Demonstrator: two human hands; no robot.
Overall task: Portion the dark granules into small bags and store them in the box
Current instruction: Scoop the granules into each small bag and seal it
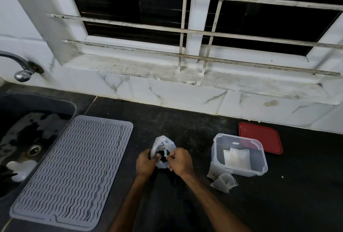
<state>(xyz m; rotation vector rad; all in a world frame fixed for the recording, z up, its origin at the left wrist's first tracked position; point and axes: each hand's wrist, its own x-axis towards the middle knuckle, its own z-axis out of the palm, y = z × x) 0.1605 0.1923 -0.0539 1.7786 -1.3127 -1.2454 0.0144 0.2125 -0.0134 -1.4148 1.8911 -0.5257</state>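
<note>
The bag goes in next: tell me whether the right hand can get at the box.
Probably yes: the box stands open just right of the right hand, bare counter between, though that hand now pinches the bag.

Both hands (pixel 146 163) (pixel 181 161) pinch a plastic bag (pixel 162 144), seemingly at a band

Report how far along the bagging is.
Done: box open, lid off, one pale packet inside. In hand: left hand and right hand both pinch the banded neck of the granule bag. Left: small bags lie outside the box, not yet stored.
</note>
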